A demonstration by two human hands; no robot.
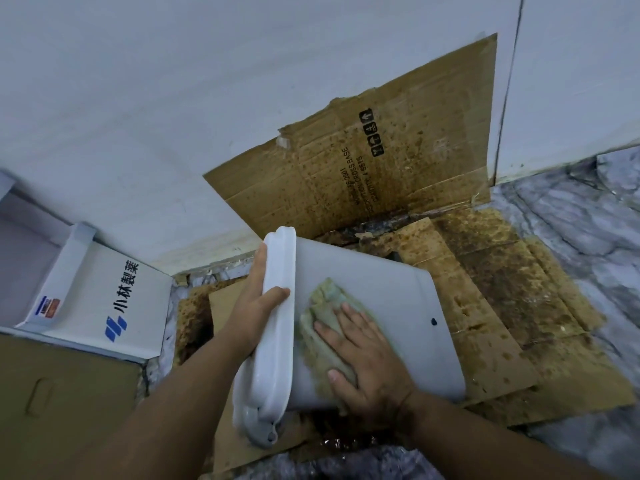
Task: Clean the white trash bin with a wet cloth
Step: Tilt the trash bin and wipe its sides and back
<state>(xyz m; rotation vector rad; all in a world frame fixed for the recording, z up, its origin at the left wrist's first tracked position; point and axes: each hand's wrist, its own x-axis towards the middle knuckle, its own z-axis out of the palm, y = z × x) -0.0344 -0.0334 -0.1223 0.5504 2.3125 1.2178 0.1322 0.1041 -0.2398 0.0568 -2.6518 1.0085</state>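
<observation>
A: So, start at the hands. What is each one doing?

B: My right hand (367,358) lies flat, fingers spread and together closing on nothing; the palm presses the wet cloth (327,317) against the side wall of the white trash bin (374,292). My left hand (258,299) is clamped on the bin's rim (277,306), thumb over the lip, fingers behind it out of sight.

A: And where does the bin itself lie?

B: Tipped on its side over stained cardboard (485,323) spread on the floor (571,237), close to the wall (173,98). Its mouth faces my left, its base points away to the right, so the long axis runs from the left hand out to the far right.

A: Which relation decides the next stroke, then?

B: The cloth sits near the rim end of the wall, right beside the left hand. The unwiped stretch, as I judge it, lies outward from the right hand toward the base, where a small dark spot (433,321) shows. So the right hand, the nearer one, would sweep along the long axis while the left holds the rim against rolling.

A: Anything nearby to mind?

B: Another stained sheet of cardboard (381,150) leans up against the wall behind the bin, and a white printed box (114,292) stands well apart at the left. Neither touches the bin. Pressing hard may roll it on its curved wall; that's my one worry.
</observation>
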